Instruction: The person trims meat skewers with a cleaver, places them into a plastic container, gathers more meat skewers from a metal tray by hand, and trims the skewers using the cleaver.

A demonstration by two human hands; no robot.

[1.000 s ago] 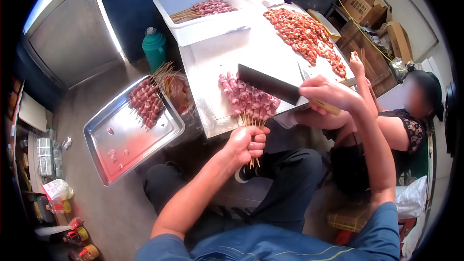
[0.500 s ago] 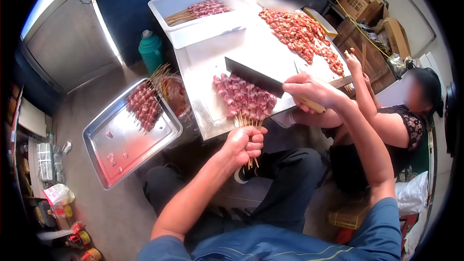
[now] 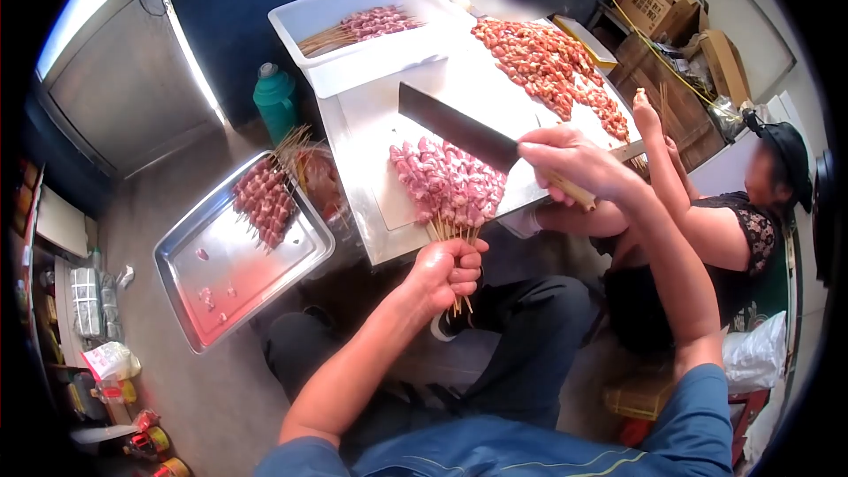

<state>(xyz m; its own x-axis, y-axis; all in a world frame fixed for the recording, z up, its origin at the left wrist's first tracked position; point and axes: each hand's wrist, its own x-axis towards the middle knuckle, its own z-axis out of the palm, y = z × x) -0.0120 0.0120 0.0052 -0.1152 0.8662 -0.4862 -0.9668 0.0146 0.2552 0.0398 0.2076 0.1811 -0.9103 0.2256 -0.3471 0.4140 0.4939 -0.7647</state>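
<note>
The skewered meat [image 3: 449, 184] is pink, the cleaver blade [image 3: 455, 126] near-black, the tub [image 3: 375, 73] white, the flask [image 3: 276, 104] teal.

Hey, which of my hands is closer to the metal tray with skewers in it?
Left. Your left hand grips the skewer bundle, to the right of the metal tray; your right hand, holding the cleaver, is farther right.

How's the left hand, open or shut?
Shut: the left hand is a fist round the meat skewers, whose bare sticks poke out below.
</note>
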